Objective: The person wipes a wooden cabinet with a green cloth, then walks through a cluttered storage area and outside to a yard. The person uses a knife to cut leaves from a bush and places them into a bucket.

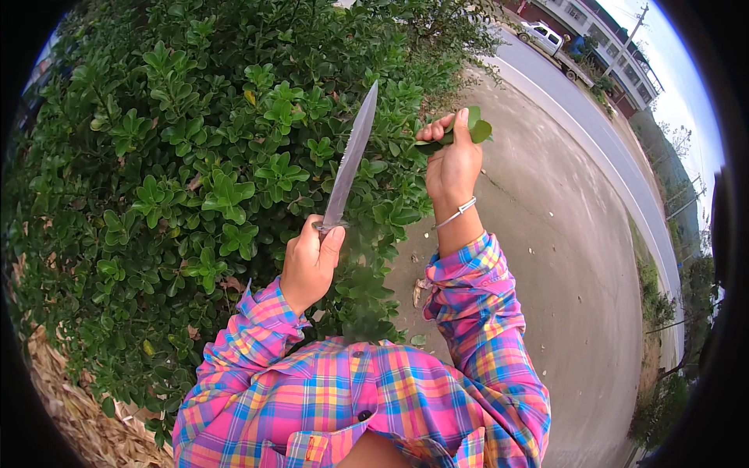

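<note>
My left hand (310, 263) is closed around the handle of a fixed-blade knife (353, 161) with a dark guard. Its steel blade points up and away from me over the hedge, and saw teeth run along the lower part of its left edge. Between the fingers and thumb of my right hand (453, 158) are several green leaves (481, 130); whether they still join a twig is hidden by the fingers. This hand is at the right edge of the leafy green shrub (225, 196), above the pavement. A bracelet circles the right wrist.
Concrete pavement (544, 281) stretches to the right of the shrub, with small fallen leaves on it. Dry husks or leaves (82, 403) lie at lower left. Beyond the pavement runs a road (585, 111), with a white truck (541, 36) and a building (620, 52) past it.
</note>
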